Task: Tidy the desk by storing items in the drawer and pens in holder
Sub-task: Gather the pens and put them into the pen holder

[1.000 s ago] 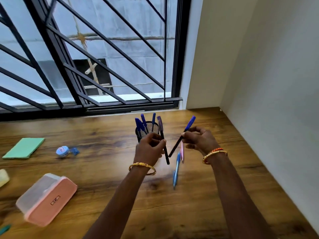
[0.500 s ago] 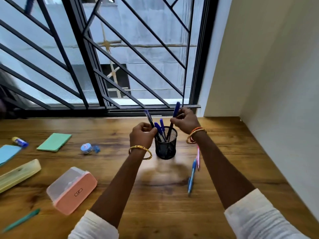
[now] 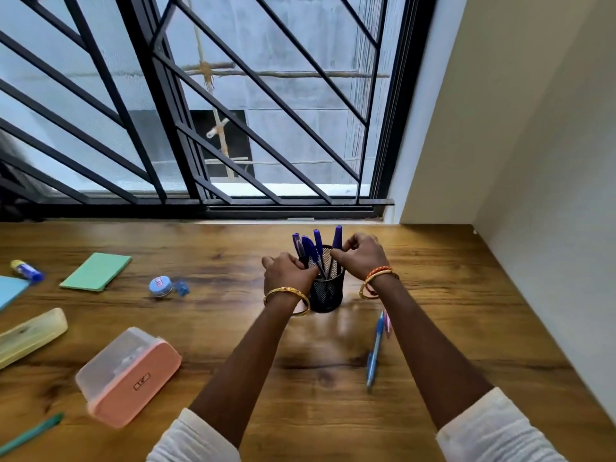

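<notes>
Hands at mesh holder (image 3: 326, 295), left grip (image 3: 289, 271) curled on rim, right grip (image 3: 361, 256) pinching pen (image 3: 336, 241).

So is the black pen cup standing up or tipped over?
Standing up. The black mesh pen cup sits flat on the wooden desk, and the blue pens in it point upward.

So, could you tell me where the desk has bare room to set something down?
Bare wood lies right of the blue pen, towards the wall, and between the pink plastic box and the forearms. The left side is crowded.
</notes>
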